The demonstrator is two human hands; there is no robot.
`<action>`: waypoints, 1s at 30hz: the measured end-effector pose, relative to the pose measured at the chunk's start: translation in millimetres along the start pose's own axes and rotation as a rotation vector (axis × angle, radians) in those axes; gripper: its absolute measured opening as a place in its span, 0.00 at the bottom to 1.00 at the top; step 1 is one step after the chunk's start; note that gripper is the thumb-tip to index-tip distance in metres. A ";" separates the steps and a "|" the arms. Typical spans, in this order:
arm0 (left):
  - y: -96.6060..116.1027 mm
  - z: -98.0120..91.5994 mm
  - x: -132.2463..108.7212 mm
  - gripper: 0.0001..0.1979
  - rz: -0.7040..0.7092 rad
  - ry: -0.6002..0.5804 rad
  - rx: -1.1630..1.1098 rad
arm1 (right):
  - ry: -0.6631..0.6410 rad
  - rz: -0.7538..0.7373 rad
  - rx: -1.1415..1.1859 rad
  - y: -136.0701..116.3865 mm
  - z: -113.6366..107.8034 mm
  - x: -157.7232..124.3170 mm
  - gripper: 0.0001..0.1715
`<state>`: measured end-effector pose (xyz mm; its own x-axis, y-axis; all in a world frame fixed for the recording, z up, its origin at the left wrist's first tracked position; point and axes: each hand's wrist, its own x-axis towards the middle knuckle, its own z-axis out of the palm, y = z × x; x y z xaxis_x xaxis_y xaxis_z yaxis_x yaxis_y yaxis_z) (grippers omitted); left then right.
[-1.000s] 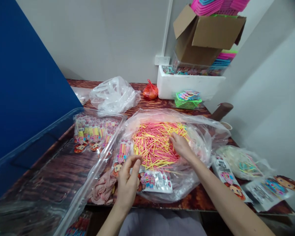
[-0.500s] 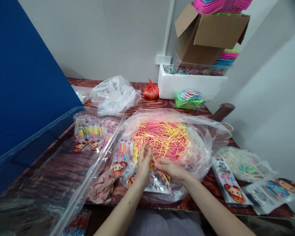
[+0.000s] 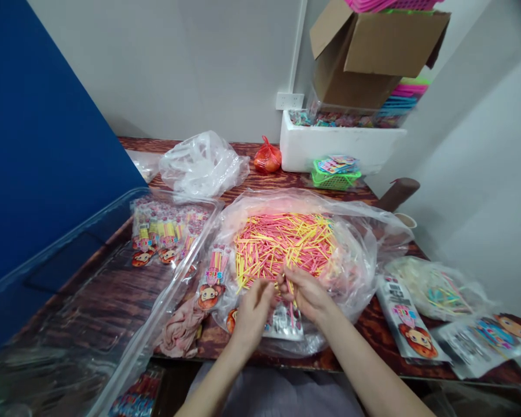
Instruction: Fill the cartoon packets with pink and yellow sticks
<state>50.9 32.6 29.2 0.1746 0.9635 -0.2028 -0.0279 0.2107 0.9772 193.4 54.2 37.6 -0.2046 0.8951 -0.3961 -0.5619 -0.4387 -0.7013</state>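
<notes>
My right hand (image 3: 309, 294) pinches thin sticks (image 3: 290, 288) between its fingers over the plastic bag (image 3: 359, 275). My left hand (image 3: 255, 310) curls close by; I can't tell whether its fingers grip any.

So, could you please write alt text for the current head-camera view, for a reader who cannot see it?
A person's right hand holds a few pink and yellow sticks, the left hand close beside it, over the near side of a clear plastic bag heaped with more. To the left, a clear tray holds filled packets; to the right lie printed pouches.
</notes>
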 end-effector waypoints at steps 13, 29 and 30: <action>-19.1 17.9 -7.7 0.26 -0.253 -0.209 -0.205 | 0.104 -0.192 -0.002 12.9 20.6 -13.1 0.16; -10.5 9.9 -4.6 0.20 -0.201 -0.282 -0.127 | 0.043 -0.215 -0.077 32.2 18.8 -21.7 0.18; -6.8 3.8 -6.4 0.18 -0.163 -0.250 -0.011 | 0.050 -0.266 -0.121 33.1 15.2 -22.3 0.16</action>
<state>53.7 24.3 24.0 0.4146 0.8467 -0.3336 0.0098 0.3625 0.9319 167.3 20.9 32.2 -0.0211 0.9762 -0.2157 -0.4902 -0.1981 -0.8488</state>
